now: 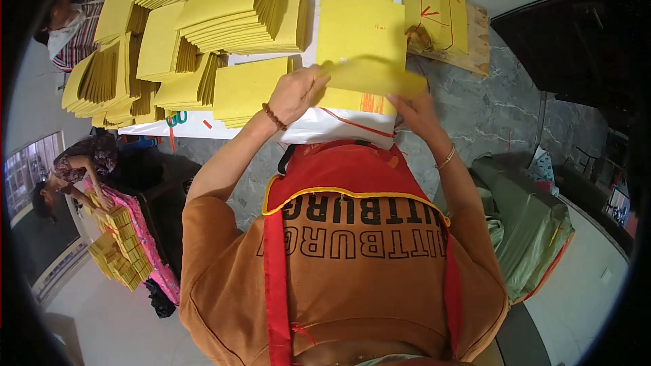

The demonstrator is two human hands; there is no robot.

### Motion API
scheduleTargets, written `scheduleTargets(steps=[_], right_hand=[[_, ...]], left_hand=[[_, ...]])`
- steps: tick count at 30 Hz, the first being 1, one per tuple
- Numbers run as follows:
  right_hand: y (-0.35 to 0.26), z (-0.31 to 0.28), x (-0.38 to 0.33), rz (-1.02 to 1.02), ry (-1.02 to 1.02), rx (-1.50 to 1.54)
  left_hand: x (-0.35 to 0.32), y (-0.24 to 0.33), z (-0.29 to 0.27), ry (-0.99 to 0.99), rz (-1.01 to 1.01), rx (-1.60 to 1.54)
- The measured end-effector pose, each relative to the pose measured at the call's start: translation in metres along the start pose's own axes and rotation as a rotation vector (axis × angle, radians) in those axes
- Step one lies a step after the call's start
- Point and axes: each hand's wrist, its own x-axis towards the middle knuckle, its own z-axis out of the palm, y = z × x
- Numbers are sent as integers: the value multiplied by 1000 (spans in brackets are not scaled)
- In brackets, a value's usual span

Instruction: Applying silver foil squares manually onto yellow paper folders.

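Fingers (pixel 320 82) grip yellow paper (pixel 373 77) (blurred).

I hold the sheet (pixel 373 76) near both ends: yellow, motion-blurred, its upper edge curved, over flat yellow paper (pixel 359 27).

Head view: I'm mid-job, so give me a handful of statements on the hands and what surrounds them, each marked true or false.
1. The left hand and right hand are both on the yellow paper, which is blurred. True.
2. The apron is plain blue. False: it is red with yellow trim.
3. A beaded bracelet is on the left wrist. True.
4. The yellow bundle tied with red string lies left of both hands. False: it lies beyond them to the right, by a wooden board.
5. Green sheeting is on the person's right. True.
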Motion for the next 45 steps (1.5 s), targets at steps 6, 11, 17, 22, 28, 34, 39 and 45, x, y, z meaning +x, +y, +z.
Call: scheduleTargets(steps=[6,11,17,22,28,34,39,45], right_hand=[[-14,19,24,275,312,437],[-14,20,32,310,394,493],[6,29,36,343,421,301],[8,34,39,301,500,290],[2,29,40,339,450,279],[-10,24,41,395,395,268],[-45,30,25,183,404,-519],[-31,53,-5,-106,217,-682]], left_hand=[[30,-12,12,121,-367,-46],[41,-23,17,96,-496,-55],[47,-33,20,88,-538,-81],[49,-22,13,131,-558,-307],[64,10,12,311,135,380],[51,-9,52,89,176,617],[52,-12,56,73,161,636],[54,-15,57,59,168,655]])
